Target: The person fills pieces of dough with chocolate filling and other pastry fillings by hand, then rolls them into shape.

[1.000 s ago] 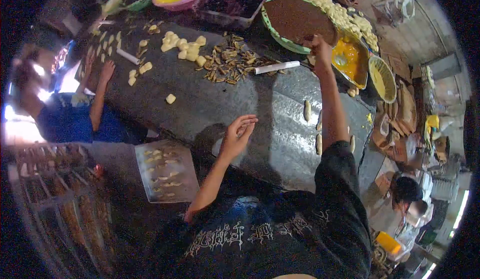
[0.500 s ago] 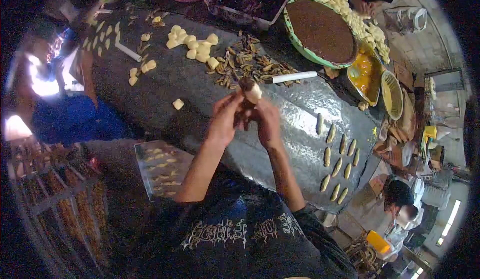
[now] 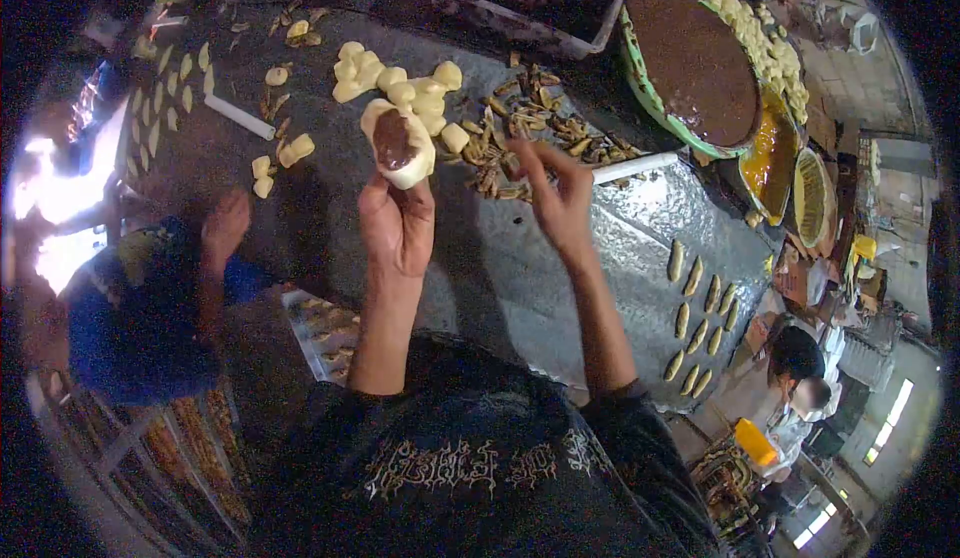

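Note:
My left hand [image 3: 396, 226] holds up an oval of pale dough [image 3: 403, 171] with a dark brown filling [image 3: 393, 140] spread in its hollow. To its right, my right hand [image 3: 560, 198] reaches over a pile of brown strips [image 3: 560, 123], fingertips at its near edge; whether they pinch a strip is too small to tell. Beside that hand lies a white rolling pin [image 3: 635, 168]. Just beyond the held dough sits a cluster of pale dough balls [image 3: 400, 88].
Rows of shaped dough pieces [image 3: 698, 328] lie at the table's right. A green-rimmed basin [image 3: 690, 63] of brown filling stands back right, beside a bowl of yellow liquid [image 3: 768, 163]. A co-worker in blue [image 3: 150, 308] is at the left, one hand [image 3: 228, 223] near the table edge.
My hands have moved apart. The left one has raised the dough, its filling now visible, while the right has moved to the brown strips. The co-worker has leaned in.

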`<state>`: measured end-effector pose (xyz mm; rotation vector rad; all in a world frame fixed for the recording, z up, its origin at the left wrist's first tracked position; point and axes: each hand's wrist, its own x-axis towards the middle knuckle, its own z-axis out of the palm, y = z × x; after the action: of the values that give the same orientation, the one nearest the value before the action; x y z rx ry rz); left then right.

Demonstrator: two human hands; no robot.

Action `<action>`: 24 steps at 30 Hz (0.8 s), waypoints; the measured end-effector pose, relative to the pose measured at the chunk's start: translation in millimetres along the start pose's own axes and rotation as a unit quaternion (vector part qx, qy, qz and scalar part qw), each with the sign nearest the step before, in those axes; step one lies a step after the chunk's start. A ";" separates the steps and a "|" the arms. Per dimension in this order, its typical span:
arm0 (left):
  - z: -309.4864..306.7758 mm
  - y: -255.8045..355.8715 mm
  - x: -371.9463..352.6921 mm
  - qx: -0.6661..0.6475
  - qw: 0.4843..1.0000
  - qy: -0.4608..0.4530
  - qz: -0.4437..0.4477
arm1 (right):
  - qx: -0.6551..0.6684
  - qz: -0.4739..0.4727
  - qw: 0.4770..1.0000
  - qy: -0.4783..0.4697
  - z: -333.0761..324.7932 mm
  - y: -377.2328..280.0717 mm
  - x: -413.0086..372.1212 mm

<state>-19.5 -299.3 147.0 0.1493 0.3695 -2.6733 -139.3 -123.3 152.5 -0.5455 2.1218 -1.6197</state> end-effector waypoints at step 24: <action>-22.3 -39.7 -76.9 -0.008 0.998 -0.034 0.043 | -0.182 -0.072 0.980 -0.023 -9.5 8.6 38.5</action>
<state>33.4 -227.4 147.4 0.0691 0.3538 -2.5820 -177.2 -134.3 143.1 -0.8595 2.4049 -1.2748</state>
